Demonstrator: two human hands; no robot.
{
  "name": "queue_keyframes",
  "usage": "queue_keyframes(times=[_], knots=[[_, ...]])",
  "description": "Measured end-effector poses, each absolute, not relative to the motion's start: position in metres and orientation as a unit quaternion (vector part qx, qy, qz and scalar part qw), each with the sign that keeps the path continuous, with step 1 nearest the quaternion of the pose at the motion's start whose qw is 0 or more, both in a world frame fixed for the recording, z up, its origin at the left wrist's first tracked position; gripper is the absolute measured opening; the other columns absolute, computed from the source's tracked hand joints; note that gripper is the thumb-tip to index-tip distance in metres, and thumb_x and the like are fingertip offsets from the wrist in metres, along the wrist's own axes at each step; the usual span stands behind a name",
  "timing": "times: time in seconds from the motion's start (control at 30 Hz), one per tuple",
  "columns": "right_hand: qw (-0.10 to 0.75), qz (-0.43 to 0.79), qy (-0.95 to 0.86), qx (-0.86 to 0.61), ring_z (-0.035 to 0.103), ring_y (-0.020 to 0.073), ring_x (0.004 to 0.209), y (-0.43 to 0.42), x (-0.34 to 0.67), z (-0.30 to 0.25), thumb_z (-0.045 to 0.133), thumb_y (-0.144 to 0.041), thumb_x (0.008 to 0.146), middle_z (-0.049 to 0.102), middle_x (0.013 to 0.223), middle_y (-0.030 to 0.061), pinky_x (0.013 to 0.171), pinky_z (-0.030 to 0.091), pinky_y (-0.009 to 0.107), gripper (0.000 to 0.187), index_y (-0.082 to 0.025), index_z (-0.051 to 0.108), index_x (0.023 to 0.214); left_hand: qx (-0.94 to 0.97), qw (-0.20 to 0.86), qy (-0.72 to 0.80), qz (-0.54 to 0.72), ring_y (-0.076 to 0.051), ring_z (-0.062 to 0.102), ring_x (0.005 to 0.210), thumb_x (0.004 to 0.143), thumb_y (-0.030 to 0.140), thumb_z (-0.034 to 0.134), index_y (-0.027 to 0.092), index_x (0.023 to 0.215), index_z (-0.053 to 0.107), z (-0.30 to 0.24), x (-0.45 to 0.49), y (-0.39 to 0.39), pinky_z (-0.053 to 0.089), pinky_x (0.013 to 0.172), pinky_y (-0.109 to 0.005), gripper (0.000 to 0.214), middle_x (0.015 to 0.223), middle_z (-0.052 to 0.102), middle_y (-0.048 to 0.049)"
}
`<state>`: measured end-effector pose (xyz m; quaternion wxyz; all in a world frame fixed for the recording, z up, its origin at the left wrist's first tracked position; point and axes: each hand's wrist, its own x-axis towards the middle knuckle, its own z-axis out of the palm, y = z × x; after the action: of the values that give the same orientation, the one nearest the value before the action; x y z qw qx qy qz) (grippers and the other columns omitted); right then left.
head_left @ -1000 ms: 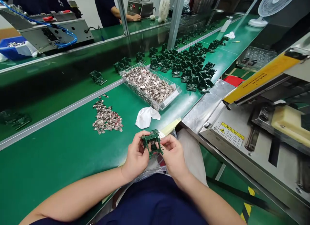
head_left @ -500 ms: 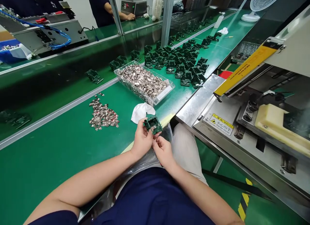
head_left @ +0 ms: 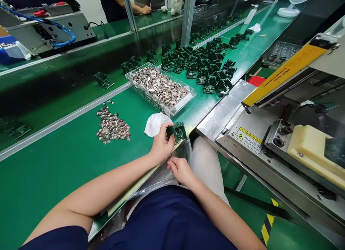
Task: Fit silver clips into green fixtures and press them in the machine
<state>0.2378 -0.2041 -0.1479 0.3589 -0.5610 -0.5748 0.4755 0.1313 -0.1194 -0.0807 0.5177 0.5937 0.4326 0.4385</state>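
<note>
A small green circuit board assembly [head_left: 179,132] with upright sides is gripped in my left hand [head_left: 161,145], just over the table's front edge. Below and slightly right of it, my right hand [head_left: 181,170] is closed with thumb and forefinger pinched. Whatever lies between those fingertips is too small to make out. The right fingertips are apart from the board, above a clear plastic bag [head_left: 157,180] at my lap. A white cloth [head_left: 155,124] lies just beyond my left hand. Further left, small metal parts [head_left: 113,128] lie in a loose pile on the green table.
A clear tray [head_left: 192,96] full of small metal parts stands ahead. Behind it are many green board assemblies [head_left: 192,70]. A steel machine [head_left: 229,129] with a yellow bar [head_left: 283,75] borders the right side. Across the partition, a co-worker's hand [head_left: 146,9] rests near equipment.
My left hand has shifted slightly right and up and turned the circuit board. The right hand, earlier close under the board, is now lower and apart from it. The view has tilted slightly.
</note>
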Motion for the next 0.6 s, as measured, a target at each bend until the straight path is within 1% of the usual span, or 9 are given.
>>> queue_keyframes(times=[0.1,0.13,0.2,0.3,0.37,0.43,0.5,0.6], knots=[[0.328,0.463,-0.572,-0.592,0.051,0.0146,0.042,-0.206,0.251,-0.138,0.067,-0.028,0.08,0.057,0.047,-0.0003,0.045,0.039,0.025,0.03,-0.021,0.056,0.053,0.553,0.585,0.404,0.435,-0.012,0.063,0.061,0.083,0.032,0.066,0.023,0.118,0.045,-0.072,0.131,-0.115,0.056,0.06,-0.026,0.042,0.081,0.061,0.0005],[0.325,0.457,-0.568,-0.603,0.052,0.0152,0.042,-0.208,0.256,-0.13,0.067,-0.028,0.079,0.058,0.047,-0.0004,0.045,0.04,0.025,0.028,-0.021,0.057,0.054,0.532,0.603,0.399,0.441,-0.012,0.063,0.063,0.082,0.036,0.067,0.023,0.116,0.044,-0.069,0.129,-0.117,0.057,0.061,-0.027,0.042,0.083,0.061,0.0002],[0.334,0.451,-0.556,-0.613,0.057,0.0163,0.047,-0.21,0.266,-0.11,0.065,-0.031,0.083,0.062,0.053,0.0002,0.047,0.044,0.025,0.022,-0.02,0.063,0.064,0.499,0.619,0.398,0.458,-0.013,0.064,0.069,0.081,0.041,0.068,0.023,0.112,0.045,-0.063,0.123,-0.126,0.057,0.065,-0.028,0.043,0.088,0.061,-0.001],[0.403,0.439,-0.543,-0.592,0.065,0.0168,0.06,-0.209,0.274,-0.073,0.058,-0.032,0.089,0.07,0.071,0.0022,0.056,0.052,0.026,0.018,-0.02,0.07,0.085,0.481,0.61,0.4,0.486,-0.014,0.063,0.078,0.083,0.043,0.067,0.022,0.11,0.046,-0.062,0.114,-0.143,0.057,0.069,-0.026,0.04,0.092,0.06,-0.0023],[0.454,0.405,-0.56,-0.562,0.066,0.0168,0.067,-0.204,0.274,-0.053,0.058,-0.029,0.091,0.071,0.079,0.0031,0.062,0.053,0.027,0.016,-0.02,0.071,0.093,0.481,0.612,0.386,0.496,-0.013,0.062,0.077,0.086,0.041,0.064,0.022,0.112,0.044,-0.065,0.11,-0.153,0.057,0.068,-0.026,0.038,0.09,0.058,-0.0015],[0.496,0.347,-0.587,-0.538,0.065,0.0167,0.072,-0.198,0.268,-0.042,0.059,-0.024,0.091,0.068,0.081,0.0037,0.066,0.053,0.028,0.013,-0.021,0.072,0.092,0.493,0.614,0.371,0.492,-0.012,0.06,0.075,0.089,0.038,0.06,0.023,0.116,0.042,-0.067,0.108,-0.159,0.056,0.067,-0.025,0.036,0.088,0.058,-0.0008],[0.527,0.294,-0.597,-0.528,0.061,0.0163,0.074,-0.193,0.26,-0.037,0.06,-0.02,0.089,0.064,0.083,0.0038,0.066,0.051,0.028,0.012,-0.021,0.071,0.089,0.523,0.597,0.367,0.485,-0.012,0.058,0.074,0.092,0.034,0.057,0.024,0.119,0.041,-0.068,0.107,-0.161,0.053,0.067,-0.023,0.033,0.089,0.058,-0.001],[0.528,0.257,-0.603,-0.54,0.057,0.0162,0.072,-0.189,0.248,-0.037,0.06,-0.017,0.088,0.059,0.079,0.0029,0.062,0.048,0.028,0.011,-0.022,0.069,0.085,0.579,0.553,0.363,0.477,-0.012,0.058,0.077,0.094,0.029,0.053,0.025,0.122,0.042,-0.065,0.105,-0.162,0.051,0.07,-0.023,0.03,0.092,0.06,-0.0018]])
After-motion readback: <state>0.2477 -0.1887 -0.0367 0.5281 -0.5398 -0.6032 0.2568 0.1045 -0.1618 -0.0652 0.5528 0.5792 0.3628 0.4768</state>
